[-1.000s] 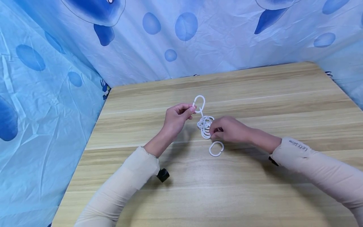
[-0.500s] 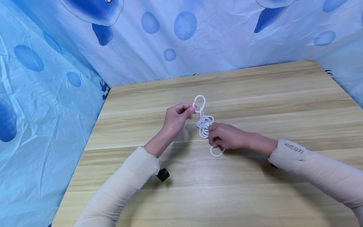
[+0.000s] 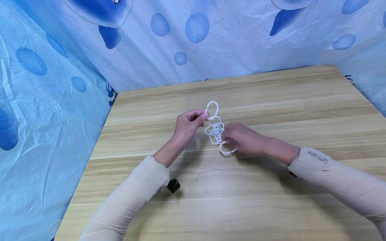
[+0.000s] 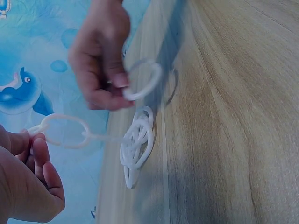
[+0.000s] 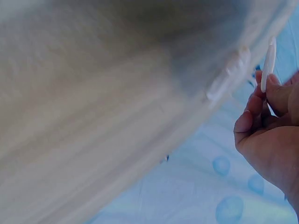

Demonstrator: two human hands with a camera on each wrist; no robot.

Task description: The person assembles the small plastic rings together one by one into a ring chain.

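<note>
Between thumb and fingertips, my left hand (image 3: 187, 126) pinches the end link (image 3: 218, 108) of a white plastic chain. From that link the chain runs down into a tangled pile of white links (image 3: 215, 131) on the table. My right hand (image 3: 249, 140) pinches a separate white C-shaped link (image 4: 153, 84), raised above the tabletop in the left wrist view. Near the pile in the head view, this link is partly hidden by the right fingers. The right wrist view shows the same link (image 5: 268, 65) edge-on between the thumb and fingers.
A wood-grain table (image 3: 196, 207) lies under both hands. Blue curtains with whale and bubble prints (image 3: 235, 40) hang behind the table and along its left side. A small black device (image 3: 173, 185) sits under the left sleeve.
My right hand has come down to the loose link, picked it from the table and lifted it toward the pile. The piled links have shifted slightly; the left hand stays put.
</note>
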